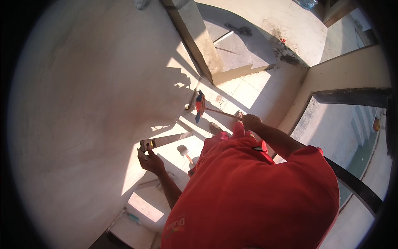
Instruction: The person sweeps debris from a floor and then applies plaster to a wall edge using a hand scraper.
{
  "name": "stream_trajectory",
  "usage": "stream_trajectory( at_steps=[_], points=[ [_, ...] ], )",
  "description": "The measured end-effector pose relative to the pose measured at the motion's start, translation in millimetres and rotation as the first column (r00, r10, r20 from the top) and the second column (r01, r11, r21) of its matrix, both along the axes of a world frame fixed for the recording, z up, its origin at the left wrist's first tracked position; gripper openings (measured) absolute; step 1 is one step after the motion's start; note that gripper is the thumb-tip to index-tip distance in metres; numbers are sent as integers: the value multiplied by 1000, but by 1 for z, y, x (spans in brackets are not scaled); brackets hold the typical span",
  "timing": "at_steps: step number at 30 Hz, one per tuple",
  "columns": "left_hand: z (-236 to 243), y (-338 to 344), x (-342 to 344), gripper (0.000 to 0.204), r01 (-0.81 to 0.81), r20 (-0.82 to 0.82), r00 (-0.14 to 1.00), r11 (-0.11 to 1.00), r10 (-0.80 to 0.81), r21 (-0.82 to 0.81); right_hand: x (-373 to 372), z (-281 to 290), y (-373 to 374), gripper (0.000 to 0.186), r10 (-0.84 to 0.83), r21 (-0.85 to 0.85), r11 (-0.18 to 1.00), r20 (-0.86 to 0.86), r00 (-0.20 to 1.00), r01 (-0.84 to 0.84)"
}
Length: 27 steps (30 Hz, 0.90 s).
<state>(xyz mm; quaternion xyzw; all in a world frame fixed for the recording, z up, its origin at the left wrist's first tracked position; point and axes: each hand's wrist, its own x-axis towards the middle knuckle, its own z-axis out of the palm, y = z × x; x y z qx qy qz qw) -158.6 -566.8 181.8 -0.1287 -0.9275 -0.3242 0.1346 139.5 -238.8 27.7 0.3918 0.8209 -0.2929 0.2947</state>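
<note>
The left hand (152,163) is up by the big pale wall (83,103). Its fingers are bent and pinch one end of a level (168,140), which has a yellow bit near the fingertips. The long part of the level sticks out to the right of these fingers. I can't tell if it touches the wall

The right hand (251,121) has its fingers curled tight around the stick of a broom (222,113). The red and blue brush is to the left of those fingers and a bit farther off, near the foot of the wall. I can't tell if it touches the floor (253,85)

One shoe (214,128) is left of the right fingers, and the other is just beside them. A mallet (182,150) with a pale head lies to the right of the left fingers, below the level. Well past both hands' fingers is a grey step (232,52) with a white stick (224,37) on it
</note>
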Motion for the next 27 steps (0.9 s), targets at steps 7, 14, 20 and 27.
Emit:
stream_trajectory(
  at_steps=[7,14,20,27],
  points=[
    [2,16,18,38,-23,-39,999,1000,23,3,-4,-46,20,33,-104,-12,994,154,983,107],
    [-9,10,17,52,-14,-31,999,999,13,-48,128,-37,123,38,-267,188,959,336,903,213],
    [-16,2,14,49,-3,-165,986,996,-12,-89,158,25,164,35,-188,254,963,408,893,87],
    [-2,13,24,55,-50,-22,999,998,50,-25,118,85,110,27,-66,61,997,195,979,55]
  ],
)
